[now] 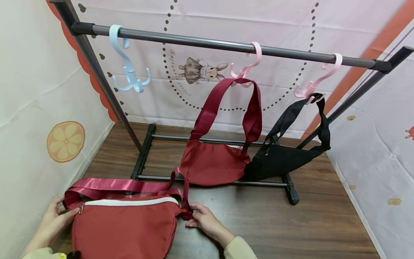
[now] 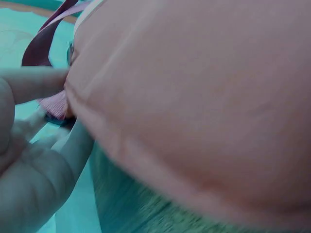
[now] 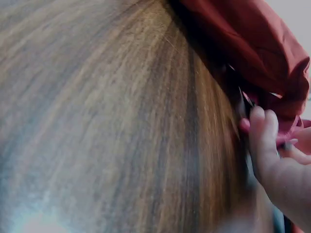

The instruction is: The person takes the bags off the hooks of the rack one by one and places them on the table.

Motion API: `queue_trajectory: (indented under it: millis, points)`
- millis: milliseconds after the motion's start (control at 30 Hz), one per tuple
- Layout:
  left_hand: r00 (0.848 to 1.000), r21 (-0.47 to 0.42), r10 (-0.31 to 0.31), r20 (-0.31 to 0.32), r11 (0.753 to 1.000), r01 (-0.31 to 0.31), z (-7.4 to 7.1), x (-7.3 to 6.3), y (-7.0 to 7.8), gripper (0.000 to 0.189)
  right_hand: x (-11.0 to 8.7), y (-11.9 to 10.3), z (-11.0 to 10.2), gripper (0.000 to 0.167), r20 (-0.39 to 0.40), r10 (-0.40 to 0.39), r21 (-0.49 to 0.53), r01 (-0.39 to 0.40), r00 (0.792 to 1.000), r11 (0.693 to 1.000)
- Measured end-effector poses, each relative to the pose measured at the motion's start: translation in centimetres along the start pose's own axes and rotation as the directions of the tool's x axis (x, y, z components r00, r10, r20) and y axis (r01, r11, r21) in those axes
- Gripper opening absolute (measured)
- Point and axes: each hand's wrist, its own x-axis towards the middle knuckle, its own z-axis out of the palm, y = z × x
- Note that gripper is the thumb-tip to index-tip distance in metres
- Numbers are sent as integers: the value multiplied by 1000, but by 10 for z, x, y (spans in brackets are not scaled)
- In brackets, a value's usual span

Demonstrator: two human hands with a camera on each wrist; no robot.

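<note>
A red sling bag (image 1: 124,226) with a white zipper lies at the front left in the head view, its wine-red strap (image 1: 129,185) folded along the top. My left hand (image 1: 55,221) pinches the bag's left corner beside the zipper pull; the left wrist view shows thumb and fingers (image 2: 73,155) around that edge. At the opposite corner, my right hand (image 1: 205,219) grips the strap's end where it meets the bag. In the right wrist view those fingers (image 3: 265,136) are bent at the strap, partly hidden by the bag.
A dark metal rack (image 1: 207,43) spans the scene. One blue hook (image 1: 129,70) hangs bare at left. A pink hook (image 1: 247,66) carries another red bag (image 1: 215,163); a second pink hook (image 1: 320,81) carries a black bag (image 1: 284,160). Fabric-covered walls stand on both sides.
</note>
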Motion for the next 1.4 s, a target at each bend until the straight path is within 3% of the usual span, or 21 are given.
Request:
queue_trajectory:
  millis: [67, 100, 133, 200, 267, 367, 500, 633, 733, 800, 900, 967, 1100, 1233, 1333, 1400]
  points:
    - [998, 200, 6, -65, 980, 7, 4, 3, 6, 72, 3, -1, 4, 34, -58, -66, -142, 57, 996, 988]
    - [996, 278, 12, -85, 961, 12, 5, 5, 9, 76, 4, -1, 5, 35, -78, -96, -244, 74, 992, 967]
    - [996, 304, 15, -91, 952, 13, 7, 6, 11, 77, 6, -1, 7, 37, -89, -120, -337, 84, 989, 938]
    - [996, 325, 10, -92, 946, 20, 8, 9, 13, 75, 9, 0, 10, 40, -84, -170, -517, 103, 982, 850]
    - [995, 335, 11, -95, 942, 21, 8, 10, 12, 74, 13, 2, 13, 42, -64, -199, -626, 116, 978, 771]
    - [995, 345, 11, -100, 938, 24, 7, 12, 11, 73, 16, 5, 16, 43, -55, -223, -687, 125, 973, 716]
    - [992, 431, 38, -124, 902, 19, 5, 12, 10, 71, 18, 6, 16, 44, -65, -235, -719, 118, 970, 685]
    - [990, 522, 95, -103, 852, -27, 4, 10, 10, 66, 16, 4, 12, 49, -84, -233, -719, 103, 969, 688]
    - [987, 493, 142, -73, 866, -88, 6, 8, 11, 62, 12, 3, 8, 51, -100, -230, -697, 97, 968, 711]
    - [978, 497, 190, -89, 859, -122, 8, 6, 13, 58, 9, 1, 3, 53, -100, -223, -682, 97, 970, 725]
    - [962, 548, 251, -110, 822, -152, 11, 2, 19, 54, 3, -3, -4, 60, -99, -209, -699, 82, 973, 710]
    - [959, 601, 263, -105, 785, -149, 13, 1, 25, 57, -1, -8, -10, 64, -97, -202, -723, 70, 975, 687]
    - [966, 635, 252, -50, 755, -164, 16, 3, 42, 62, -6, -18, -21, 67, -83, -204, -769, 68, 975, 635]
    - [962, 658, 274, 6, 723, -210, 24, 6, 69, 62, -14, -33, -34, 63, -52, -247, -792, 111, 968, 600]
    - [950, 666, 310, 39, 701, -256, 38, 5, 96, 60, -23, -54, -43, 57, -27, -332, -785, 186, 943, 591]
    - [936, 658, 346, 64, 691, -300, 50, 5, 118, 60, -29, -73, -49, 52, -15, -404, -765, 249, 915, 594]
